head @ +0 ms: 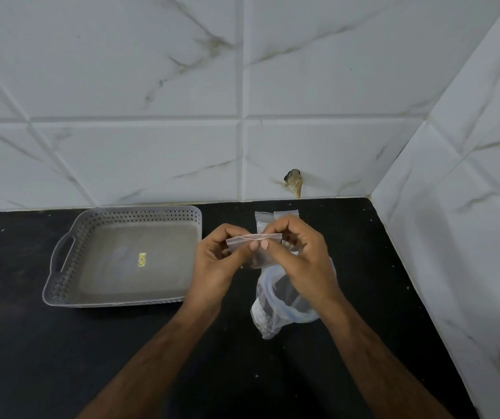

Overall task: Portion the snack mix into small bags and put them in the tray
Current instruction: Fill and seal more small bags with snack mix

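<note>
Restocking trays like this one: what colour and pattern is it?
Grey tray, with rows of small holes in its walls; seen in the head view.

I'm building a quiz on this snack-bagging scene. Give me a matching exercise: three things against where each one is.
Things:
1. grey perforated plastic tray
2. small clear zip bag with pink seal strip
3. large clear plastic bag of snack mix

Places:
A. pinched between both hands
B. on the black counter, left of the hands
C. lying under the right wrist

Pairs: 1-B, 2-A, 3-C

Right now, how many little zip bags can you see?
3: one small bag pinched by both hands, and two empty bags lying behind them by the wall. More may be hidden.
</note>
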`<state>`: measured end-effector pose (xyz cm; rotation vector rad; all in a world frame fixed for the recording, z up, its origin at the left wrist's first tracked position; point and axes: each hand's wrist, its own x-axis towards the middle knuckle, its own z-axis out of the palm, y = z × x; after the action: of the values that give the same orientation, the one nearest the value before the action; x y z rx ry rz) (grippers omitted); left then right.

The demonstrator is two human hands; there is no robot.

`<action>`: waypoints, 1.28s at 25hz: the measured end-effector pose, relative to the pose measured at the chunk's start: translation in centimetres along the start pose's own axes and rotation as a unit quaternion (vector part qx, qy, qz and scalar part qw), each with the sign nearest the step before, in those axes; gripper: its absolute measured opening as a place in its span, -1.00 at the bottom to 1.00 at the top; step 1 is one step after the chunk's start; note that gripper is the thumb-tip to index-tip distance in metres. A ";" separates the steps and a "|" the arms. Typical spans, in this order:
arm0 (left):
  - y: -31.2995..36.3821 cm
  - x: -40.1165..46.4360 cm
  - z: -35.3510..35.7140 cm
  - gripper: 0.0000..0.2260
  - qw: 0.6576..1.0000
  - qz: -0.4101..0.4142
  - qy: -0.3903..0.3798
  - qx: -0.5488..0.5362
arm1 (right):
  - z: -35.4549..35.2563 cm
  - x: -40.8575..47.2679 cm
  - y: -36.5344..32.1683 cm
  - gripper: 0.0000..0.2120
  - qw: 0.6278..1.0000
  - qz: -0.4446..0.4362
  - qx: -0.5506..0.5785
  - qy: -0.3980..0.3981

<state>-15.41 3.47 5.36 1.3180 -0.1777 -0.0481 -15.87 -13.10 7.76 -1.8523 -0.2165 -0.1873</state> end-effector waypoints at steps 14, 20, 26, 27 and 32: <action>0.1 1.3 -0.8 -0.85 0.998 0.044 0.046 -0.021 | -0.9 0.7 -0.7 -0.86 0.995 0.070 0.072 0.009; -0.1 1.0 -0.6 -0.75 0.999 0.001 0.051 -0.015 | -0.6 0.4 -0.2 -0.89 0.992 0.101 0.071 0.007; 0.3 0.7 -0.1 -0.80 0.996 0.053 0.034 0.068 | 0.3 0.8 -0.7 -0.93 0.996 0.081 0.022 0.023; 0.3 0.8 -0.1 -0.83 0.995 0.056 0.039 0.068 | 0.4 0.9 -0.7 -0.93 0.996 0.083 0.024 0.026; 0.6 1.4 -0.8 -0.82 0.998 0.046 0.037 0.005 | 0.0 1.3 -0.4 -0.93 0.994 0.091 0.061 0.021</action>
<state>-13.99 4.19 5.86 1.3174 -0.1763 0.0803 -14.73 -12.90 8.38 -1.7349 -0.0284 -0.0840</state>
